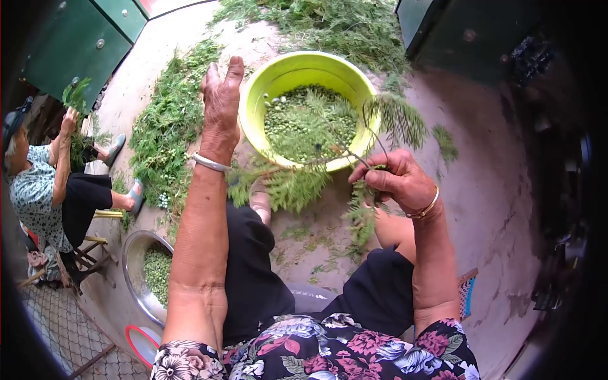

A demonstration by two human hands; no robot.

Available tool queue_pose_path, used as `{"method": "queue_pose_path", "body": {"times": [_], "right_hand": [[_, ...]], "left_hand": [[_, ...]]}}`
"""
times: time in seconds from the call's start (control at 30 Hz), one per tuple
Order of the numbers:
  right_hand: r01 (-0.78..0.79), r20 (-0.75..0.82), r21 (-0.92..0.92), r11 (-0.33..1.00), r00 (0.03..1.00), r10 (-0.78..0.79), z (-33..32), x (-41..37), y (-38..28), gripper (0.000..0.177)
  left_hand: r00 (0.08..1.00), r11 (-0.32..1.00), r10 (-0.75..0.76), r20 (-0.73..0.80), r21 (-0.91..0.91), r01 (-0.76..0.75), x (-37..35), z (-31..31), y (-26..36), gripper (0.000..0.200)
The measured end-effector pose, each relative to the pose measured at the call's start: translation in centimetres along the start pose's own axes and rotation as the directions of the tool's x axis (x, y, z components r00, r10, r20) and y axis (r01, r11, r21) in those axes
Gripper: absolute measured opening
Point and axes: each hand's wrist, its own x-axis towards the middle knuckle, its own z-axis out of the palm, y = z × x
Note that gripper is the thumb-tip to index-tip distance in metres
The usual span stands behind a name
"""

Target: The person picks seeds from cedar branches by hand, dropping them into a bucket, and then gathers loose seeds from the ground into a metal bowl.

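My right hand [402, 180] is closed on the stem of a leafy green branch [294, 183]. Its feathery sprays spread left across the near rim of a yellow-green tub [250, 101] and down beside my hand. Inside the tub lie many small round green fruits [285, 120], partly covered by the foliage. My left hand [221, 104] is raised just left of the tub, apart from its rim. Its fingers are apart, with nothing visible in them.
Cut green foliage [168, 120] lies along the floor at left, with another heap [342, 25] behind the tub. A metal basin [136, 272] holds more green fruits beside my left arm. At far left, another person [41, 183] sits holding a sprig [76, 95].
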Motion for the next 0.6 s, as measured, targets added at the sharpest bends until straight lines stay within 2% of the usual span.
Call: {"method": "queue_pose_path", "body": {"times": [0.07,0.1,0.13,0.17,0.2,0.27,0.3,0.33,0.4,0.43,0.5,0.57,0.6], "right_hand": [[0.034,-0.042,0.019,0.999,0.999,-0.033,0.0,0.6,0.5,0.018],[0.127,-0.137,0.177,0.976,0.985,-0.104,0.4,1.0,0.6,0.019],[0.235,-0.239,0.318,0.918,0.957,-0.162,0.7,1.5,0.6,0.02],[0.296,-0.273,0.428,0.854,0.943,-0.191,0.7,1.9,0.6,0.021],[0.311,-0.286,0.425,0.85,0.937,-0.2,0.9,2.3,0.5,0.021],[0.431,-0.49,0.519,0.739,0.858,-0.156,1.6,3.0,0.2,0.022],[0.47,-0.5,0.565,0.678,0.849,-0.172,1.5,3.6,0.8,0.023],[0.482,-0.507,0.562,0.673,0.843,-0.18,1.7,3.9,1.0,0.023],[0.476,-0.521,0.521,0.708,0.835,-0.178,2.5,4.3,1.1,0.025],[0.469,-0.475,0.524,0.711,0.854,-0.213,2.7,4.3,1.4,0.027],[0.45,-0.468,0.562,0.694,0.865,-0.182,3.7,4.8,1.6,0.022],[0.433,-0.438,0.575,0.694,0.88,-0.187,3.7,4.7,1.6,0.02],[0.352,-0.398,0.347,0.869,0.894,-0.204,3.2,4.6,1.7,0.022]], "left_hand": [[0.998,0.985,-0.069,0.009,0.158,0.067,0.1,0.1,0.0,0.068],[0.993,0.99,-0.114,0.016,0.085,0.113,-1.8,0.7,0.9,0.049],[0.982,0.981,-0.188,-0.022,-0.041,0.187,-1.7,0.7,-0.3,0.039],[0.959,0.962,-0.26,0.115,-0.052,0.267,-2.0,0.6,-1.0,0.035],[0.914,0.937,-0.323,0.248,-0.05,0.345,-2.9,0.7,-1.1,0.031],[0.868,0.956,-0.278,0.412,0.035,0.29,-5.9,3.0,0.1,0.024],[0.836,0.966,-0.26,0.483,0.12,0.231,-7.1,3.8,0.3,0.023],[0.797,0.966,-0.25,0.549,0.198,0.166,-8.2,4.5,0.3,0.022],[0.76,0.953,-0.297,0.579,0.233,0.195,-10.4,6.0,0.9,0.021],[0.762,0.951,-0.291,0.578,0.263,0.164,-11.1,6.6,0.8,0.02],[0.762,0.948,-0.252,0.597,0.311,0.069,-11.4,6.9,0.1,0.015],[0.785,0.955,-0.232,0.575,0.289,0.071,-11.3,6.7,-0.4,0.014],[0.803,0.961,-0.225,0.552,0.264,0.088,-11.2,6.6,-0.6,0.013]]}}
